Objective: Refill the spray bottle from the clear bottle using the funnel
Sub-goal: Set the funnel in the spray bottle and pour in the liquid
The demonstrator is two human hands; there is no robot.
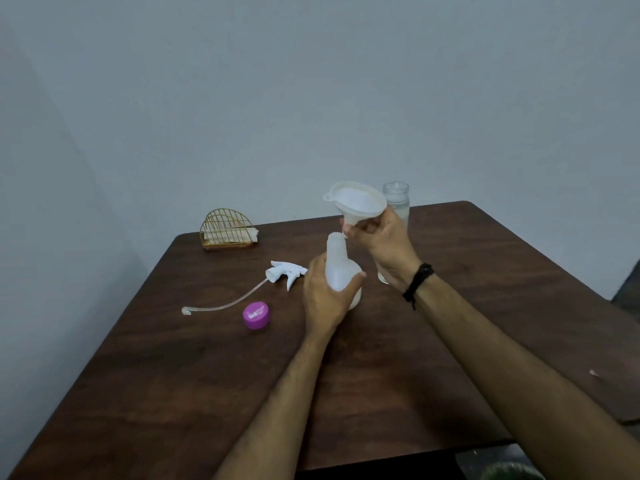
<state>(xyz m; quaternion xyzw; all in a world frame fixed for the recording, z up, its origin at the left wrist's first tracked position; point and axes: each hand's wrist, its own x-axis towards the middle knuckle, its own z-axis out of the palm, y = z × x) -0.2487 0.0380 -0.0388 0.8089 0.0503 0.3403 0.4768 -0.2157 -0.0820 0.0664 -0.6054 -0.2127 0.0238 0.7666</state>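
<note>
A white spray bottle (341,268) stands upright near the middle of the brown table (207,375), its neck uncapped. My left hand (323,296) is wrapped around its lower body. My right hand (379,237) pinches the stem of a white funnel (356,202), tilted, with its tip just above and right of the bottle's mouth. The clear bottle (397,199) stands uncapped behind my right hand, with liquid inside; its lower part is hidden by the hand and wrist.
The white trigger sprayer head (285,270) with its long tube lies on the table left of the bottle. A purple cap (257,315) lies in front of it. A gold wire napkin holder (227,230) stands at the back left edge.
</note>
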